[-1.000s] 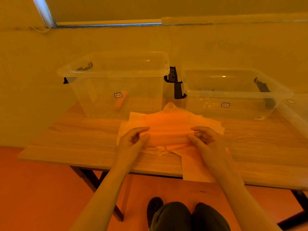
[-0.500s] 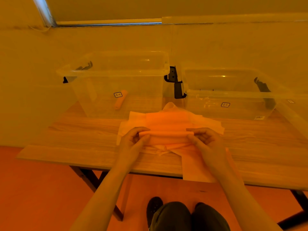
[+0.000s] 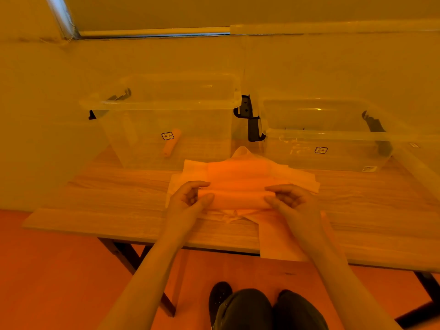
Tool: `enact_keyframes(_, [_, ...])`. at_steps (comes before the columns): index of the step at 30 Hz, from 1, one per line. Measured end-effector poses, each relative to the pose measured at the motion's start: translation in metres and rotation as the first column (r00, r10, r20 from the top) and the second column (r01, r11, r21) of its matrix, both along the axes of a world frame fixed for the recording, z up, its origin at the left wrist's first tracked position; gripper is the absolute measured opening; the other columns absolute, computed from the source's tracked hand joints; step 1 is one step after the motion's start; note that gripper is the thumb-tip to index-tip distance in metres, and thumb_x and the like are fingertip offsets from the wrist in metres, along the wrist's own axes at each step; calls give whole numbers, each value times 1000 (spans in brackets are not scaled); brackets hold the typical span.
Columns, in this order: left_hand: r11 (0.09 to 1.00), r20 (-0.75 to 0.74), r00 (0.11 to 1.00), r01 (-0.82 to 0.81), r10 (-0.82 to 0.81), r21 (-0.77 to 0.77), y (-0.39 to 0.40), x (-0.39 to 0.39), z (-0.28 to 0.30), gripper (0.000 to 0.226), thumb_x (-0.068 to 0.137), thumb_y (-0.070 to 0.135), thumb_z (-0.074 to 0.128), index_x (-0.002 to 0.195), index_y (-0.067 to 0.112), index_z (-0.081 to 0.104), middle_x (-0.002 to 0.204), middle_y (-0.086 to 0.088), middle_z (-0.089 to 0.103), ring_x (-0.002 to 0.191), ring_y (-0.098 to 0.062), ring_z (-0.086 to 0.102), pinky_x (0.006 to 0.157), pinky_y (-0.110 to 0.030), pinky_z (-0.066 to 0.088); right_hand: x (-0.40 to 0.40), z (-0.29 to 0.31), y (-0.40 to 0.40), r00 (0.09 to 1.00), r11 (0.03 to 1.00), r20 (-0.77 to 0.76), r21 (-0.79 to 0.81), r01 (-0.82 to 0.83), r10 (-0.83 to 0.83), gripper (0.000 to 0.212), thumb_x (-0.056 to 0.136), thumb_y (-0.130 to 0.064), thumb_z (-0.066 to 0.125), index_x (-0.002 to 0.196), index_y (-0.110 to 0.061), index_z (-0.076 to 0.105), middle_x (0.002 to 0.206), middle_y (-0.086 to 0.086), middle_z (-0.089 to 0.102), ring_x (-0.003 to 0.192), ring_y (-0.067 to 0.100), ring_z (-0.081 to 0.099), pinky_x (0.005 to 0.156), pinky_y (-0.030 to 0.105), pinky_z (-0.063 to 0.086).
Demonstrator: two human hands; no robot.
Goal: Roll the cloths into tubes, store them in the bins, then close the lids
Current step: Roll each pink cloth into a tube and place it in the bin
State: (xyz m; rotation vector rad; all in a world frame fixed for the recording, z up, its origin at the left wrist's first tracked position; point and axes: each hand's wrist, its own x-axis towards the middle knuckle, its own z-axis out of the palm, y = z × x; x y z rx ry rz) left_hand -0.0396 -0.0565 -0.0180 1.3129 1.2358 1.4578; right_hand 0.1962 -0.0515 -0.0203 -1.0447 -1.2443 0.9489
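- Left hand (image 3: pixel 190 198) and right hand (image 3: pixel 289 198) each pinch one end of a half-rolled orange cloth (image 3: pixel 238 186) — thumbs under, fingers curled over.
- It lies atop a pale cloth pile (image 3: pixel 302 179) on the wooden table (image 3: pixel 119 198).
- Two clear plastic bins stand behind, lids off — the left bin (image 3: pixel 166 120) holds a small orange roll (image 3: pixel 171 145); right bin (image 3: pixel 326 139) beside it.

Soft matt cloth (image 3: pixel 235 186); glossy clear plastic bins (image 3: pixel 166 115) w/ smooth walls; wood-grain table (image 3: pixel 95 210), matt.

Cloths (image 3: pixel 240 179) lie on worktop (image 3: pixel 119 210) before me. Behind them: left bin (image 3: pixel 166 120), one rolled cloth (image 3: pixel 171 145) in it; right bin (image 3: pixel 328 139) beside it.
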Motion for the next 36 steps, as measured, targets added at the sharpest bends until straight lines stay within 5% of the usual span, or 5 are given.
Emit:
enact_keyframes(10, [1000,35,999,16,-17,20,0,3,0,19,83,-2,66,95,13,69,98,0,72,92,-11,67,78,-30,54,1,-1,1,1000,1000,-3,-16,1,-1,29,77,-3,74,103,-16,70,107,2,71,97,15,68,82,26,57])
enact_keyframes(22, [999,31,999,-42,42,-1,2,1,-3,26,81,1,70,98,21,69,104,-4,70,93,-16,67,74,-32,57,2,-1,1,1000,1000,30,-11,6,-5,35,74,2,75,103,-19,69,112,3,69,93,22,67,80,34,56])
enact_keyframes(30, [998,31,997,-69,70,-5,1,4,-2,27,80,3,71,97,23,69,102,-1,70,90,-10,67,68,-22,56,4,5,-3,989,999,147,38,-14,8,31,80,9,67,106,-8,69,113,-3,65,101,1,63,81,14,52])
enact_keyframes(36, [997,-27,997,-77,78,23,0,2,-4,31,80,5,72,102,26,68,112,0,68,98,-14,66,75,-31,58,4,8,-5,979,999,204,30,26,-32,28,85,-2,67,112,-10,68,106,-6,66,87,-17,59,72,3,46])
